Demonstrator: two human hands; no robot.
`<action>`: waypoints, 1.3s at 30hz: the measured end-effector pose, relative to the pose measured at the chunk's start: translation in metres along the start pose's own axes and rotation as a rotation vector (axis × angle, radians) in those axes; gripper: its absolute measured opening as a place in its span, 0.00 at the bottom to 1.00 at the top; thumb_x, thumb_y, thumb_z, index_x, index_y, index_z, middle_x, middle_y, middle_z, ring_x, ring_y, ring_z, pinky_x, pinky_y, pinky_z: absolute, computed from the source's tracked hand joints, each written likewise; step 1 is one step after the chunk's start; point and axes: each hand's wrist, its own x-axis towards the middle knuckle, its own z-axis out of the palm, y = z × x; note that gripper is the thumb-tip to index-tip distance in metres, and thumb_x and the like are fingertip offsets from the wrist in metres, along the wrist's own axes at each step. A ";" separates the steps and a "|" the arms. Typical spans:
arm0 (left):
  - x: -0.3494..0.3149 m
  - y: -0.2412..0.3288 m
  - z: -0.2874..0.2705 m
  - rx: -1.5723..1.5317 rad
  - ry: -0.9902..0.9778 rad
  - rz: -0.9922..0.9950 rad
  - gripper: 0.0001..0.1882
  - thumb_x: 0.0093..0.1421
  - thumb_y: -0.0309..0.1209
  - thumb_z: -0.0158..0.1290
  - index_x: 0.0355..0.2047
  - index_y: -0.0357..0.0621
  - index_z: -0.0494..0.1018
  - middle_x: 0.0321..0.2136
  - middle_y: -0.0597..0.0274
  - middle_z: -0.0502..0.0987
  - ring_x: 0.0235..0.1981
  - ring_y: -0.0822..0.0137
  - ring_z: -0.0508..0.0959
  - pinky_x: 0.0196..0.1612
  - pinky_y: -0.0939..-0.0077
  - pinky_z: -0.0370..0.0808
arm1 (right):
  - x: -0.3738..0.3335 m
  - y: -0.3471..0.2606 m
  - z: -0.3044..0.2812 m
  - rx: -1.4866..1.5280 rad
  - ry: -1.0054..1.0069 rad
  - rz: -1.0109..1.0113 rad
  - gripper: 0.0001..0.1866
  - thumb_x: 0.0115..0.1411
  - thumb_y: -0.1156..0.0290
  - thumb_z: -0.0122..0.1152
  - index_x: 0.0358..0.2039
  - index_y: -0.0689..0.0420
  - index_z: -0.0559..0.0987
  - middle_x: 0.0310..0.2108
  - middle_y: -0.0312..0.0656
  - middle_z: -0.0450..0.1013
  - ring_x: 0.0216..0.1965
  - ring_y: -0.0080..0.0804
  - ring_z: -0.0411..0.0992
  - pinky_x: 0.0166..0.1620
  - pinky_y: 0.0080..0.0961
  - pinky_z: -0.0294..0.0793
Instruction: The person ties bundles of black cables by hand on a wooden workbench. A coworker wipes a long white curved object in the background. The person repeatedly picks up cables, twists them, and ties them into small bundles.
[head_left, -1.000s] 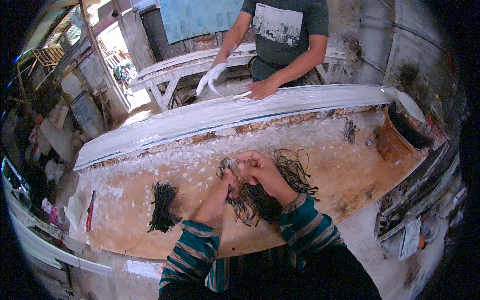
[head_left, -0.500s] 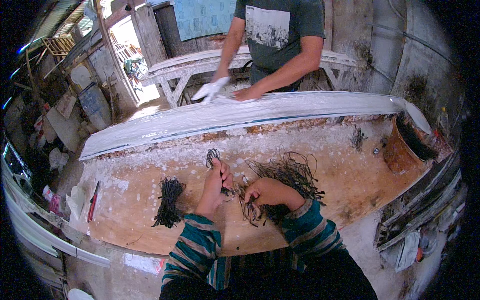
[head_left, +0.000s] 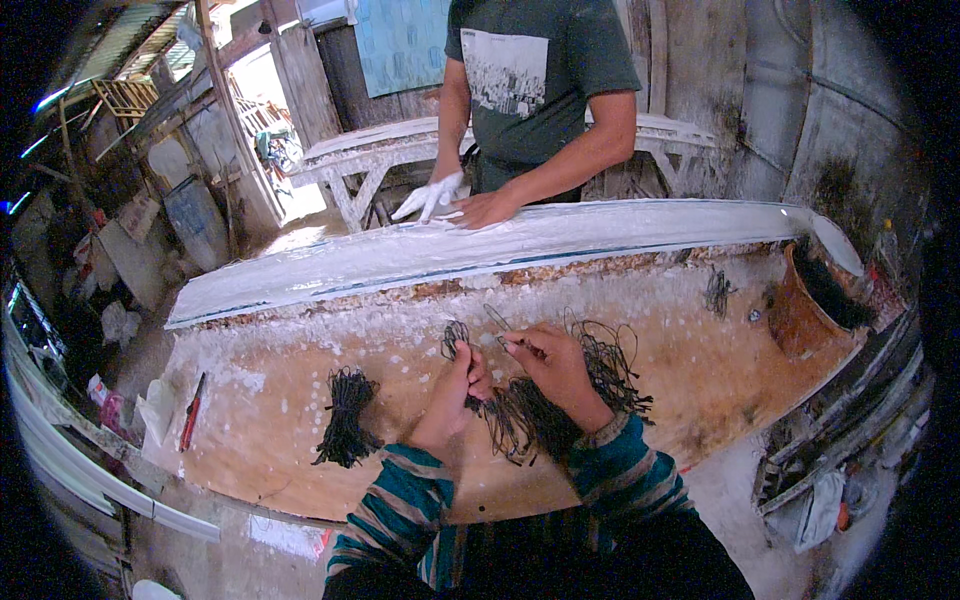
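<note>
My left hand [head_left: 460, 388] is closed round a small bunch of dark looped cords [head_left: 455, 338], whose loops stick up above the fist. Close by on the right, my right hand [head_left: 557, 368] pinches a thin cord loop [head_left: 496, 317] that points up and away. Below and beyond the right wrist spreads a loose pile of dark cords [head_left: 530, 418], partly hidden by that hand and forearm. To the left of my left hand, a thick dark cord bundle [head_left: 346, 418], gathered at its middle, lies on the wooden board [head_left: 270, 420].
A red-and-black cutter [head_left: 191, 412] lies at the board's left end. At the right stand a brown container [head_left: 800, 310] with dark strands and a small cord bunch [head_left: 718, 292]. Behind a long white panel [head_left: 480, 250], a co-worker [head_left: 540, 110] presses both hands on it, one white-gloved.
My right hand has lifted from the pile, moving up and away with a cord loop. The left fist still holds its bunch. Across the panel, the co-worker's hands have shifted slightly.
</note>
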 end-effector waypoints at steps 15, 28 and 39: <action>0.013 -0.014 -0.022 0.218 0.138 0.098 0.18 0.59 0.48 0.44 0.37 0.48 0.69 0.27 0.68 0.73 0.28 0.72 0.73 0.29 0.79 0.71 | -0.013 -0.001 0.023 -0.003 -0.218 -0.299 0.10 0.50 0.71 0.58 0.35 0.54 0.78 0.34 0.42 0.73 0.33 0.38 0.72 0.36 0.27 0.72; 0.013 0.001 -0.020 -0.117 0.091 0.164 0.14 0.59 0.44 0.45 0.28 0.48 0.64 0.22 0.68 0.66 0.23 0.73 0.67 0.27 0.80 0.66 | -0.016 -0.008 0.015 -0.079 -0.345 -0.316 0.11 0.51 0.65 0.57 0.36 0.51 0.78 0.31 0.40 0.72 0.33 0.39 0.72 0.36 0.31 0.72; 0.018 0.028 -0.049 -0.279 0.131 0.331 0.12 0.59 0.42 0.46 0.31 0.47 0.64 0.16 0.73 0.59 0.18 0.77 0.61 0.26 0.81 0.63 | -0.011 0.005 0.012 -0.184 -0.417 -0.279 0.07 0.49 0.68 0.58 0.28 0.55 0.79 0.24 0.42 0.72 0.25 0.40 0.71 0.29 0.31 0.69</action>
